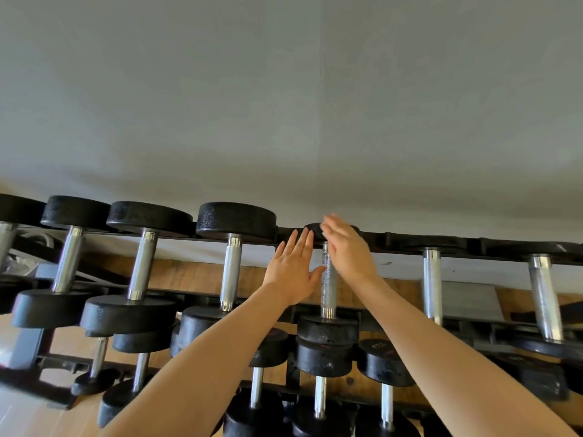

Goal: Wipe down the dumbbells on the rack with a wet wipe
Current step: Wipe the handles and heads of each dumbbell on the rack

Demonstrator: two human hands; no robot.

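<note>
At the black steel dumbbell rack (pixel 410 239), left hand (pixel 291 269) and right hand (pixel 347 247) are spread flat, flanking a black-headed, knurled chrome-handled dumbbell (pixel 328 285). No wet wipe visible; wiping looks unstarted, every dumbbell left.

A black rack (pixel 441 239) holds dumbbells (pixel 232 257) in rows; more dumbbells sit on tiers below its top rail.

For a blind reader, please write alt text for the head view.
Two bare open hands, left and right, reach on either side of a small dumbbell's chrome handle on a rack of black dumbbells against a grey wall. No wipe is visible.
</note>
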